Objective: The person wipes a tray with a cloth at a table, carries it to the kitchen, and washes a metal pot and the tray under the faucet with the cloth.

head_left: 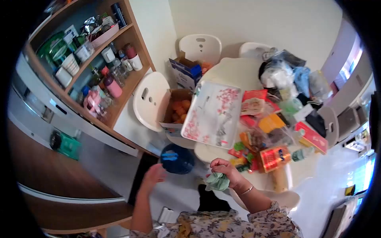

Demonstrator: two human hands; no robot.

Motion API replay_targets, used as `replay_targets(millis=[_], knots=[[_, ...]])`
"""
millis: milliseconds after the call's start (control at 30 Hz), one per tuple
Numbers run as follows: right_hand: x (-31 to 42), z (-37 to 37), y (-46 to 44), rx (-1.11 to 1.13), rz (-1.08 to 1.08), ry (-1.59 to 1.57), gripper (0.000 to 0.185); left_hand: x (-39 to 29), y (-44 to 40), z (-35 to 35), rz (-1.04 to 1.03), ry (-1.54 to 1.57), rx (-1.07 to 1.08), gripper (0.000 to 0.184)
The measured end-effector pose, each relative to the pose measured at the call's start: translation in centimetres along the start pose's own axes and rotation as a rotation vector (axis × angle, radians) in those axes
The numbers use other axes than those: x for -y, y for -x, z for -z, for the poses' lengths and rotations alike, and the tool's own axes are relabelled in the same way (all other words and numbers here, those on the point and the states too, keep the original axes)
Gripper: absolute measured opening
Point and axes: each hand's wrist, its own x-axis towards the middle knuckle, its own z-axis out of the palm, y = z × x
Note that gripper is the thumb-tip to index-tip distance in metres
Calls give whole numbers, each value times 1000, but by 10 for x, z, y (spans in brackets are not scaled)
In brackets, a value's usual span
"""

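Observation:
My right hand (224,168) is closed, with a crumpled pale green cloth or thin bag (217,181) hanging from its fingers; which of the two, I cannot tell. It is in front of the near edge of the white table (234,71). To the left, my left hand (155,174) is blurred but looks loosely open, and nothing shows in it. Beside that hand, lower down on the floor, stands a dark blue bin (183,160) with a light blue patch on its side.
On the table lie a flower-patterned tray (216,113), a red-and-orange packet (274,158) and several bags. A carton of oranges (180,111) rests on a white chair (150,97). Shelves (137,29) with cups and bottles rise at left. A stool (283,198) is near my right arm.

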Motion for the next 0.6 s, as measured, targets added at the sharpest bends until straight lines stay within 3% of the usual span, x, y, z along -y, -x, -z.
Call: replay_targets(millis=[133, 200, 300, 400, 433, 533, 600], knots=[[25, -10, -61, 49, -8, 21, 12, -40, -71, -52, 133, -56, 102, 52], [34, -7, -75, 28, 81, 217, 17, -35, -120, -68, 48, -206, 15, 56], [40, 13, -77, -46, 7, 241, 21, -27, -191, -92, -119, -91, 64, 54], [49, 22, -60, -201, 374, 492, 20, -40, -224, -108, -61, -225, -70, 46], [50, 25, -54, -209, 366, 495, 20, -37, -233, -106, -53, -220, -64, 46], [42, 37, -24, -503, 258, 273, 16, -33, -259, -107, 157, 6, -47, 36], [39, 41, -14, -554, 237, 179, 12, -27, -268, -100, 165, 5, -30, 36]])
